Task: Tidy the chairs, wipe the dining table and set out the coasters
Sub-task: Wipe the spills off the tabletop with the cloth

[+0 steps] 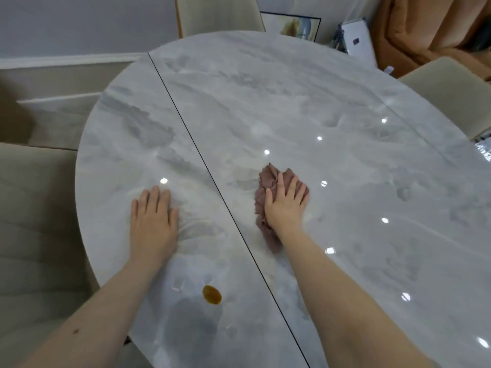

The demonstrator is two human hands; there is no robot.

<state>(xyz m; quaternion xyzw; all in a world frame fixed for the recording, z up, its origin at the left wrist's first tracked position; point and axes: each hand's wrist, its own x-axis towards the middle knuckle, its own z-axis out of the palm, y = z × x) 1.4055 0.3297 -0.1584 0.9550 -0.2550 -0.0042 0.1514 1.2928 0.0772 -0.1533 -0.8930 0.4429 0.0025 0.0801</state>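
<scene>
Right hand (285, 201) flat, fingers straight, pressing crumpled mauve cloth (267, 208) onto glossy grey marble table (345, 107). Left hand (154, 219) flat on bare top, holding nothing. Oval amber spill (211, 294) nearer than left hand.

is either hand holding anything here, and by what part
The right hand presses flat on the middle of a crumpled dusty-pink cloth on the grey marble table, fingers straight, not gripping. The left hand lies flat on the table, holding nothing.

Glossy grey marble-look table (318, 107), crumpled matt mauve cloth (268, 179), smooth upholstered beige chairs (34, 208)
</scene>
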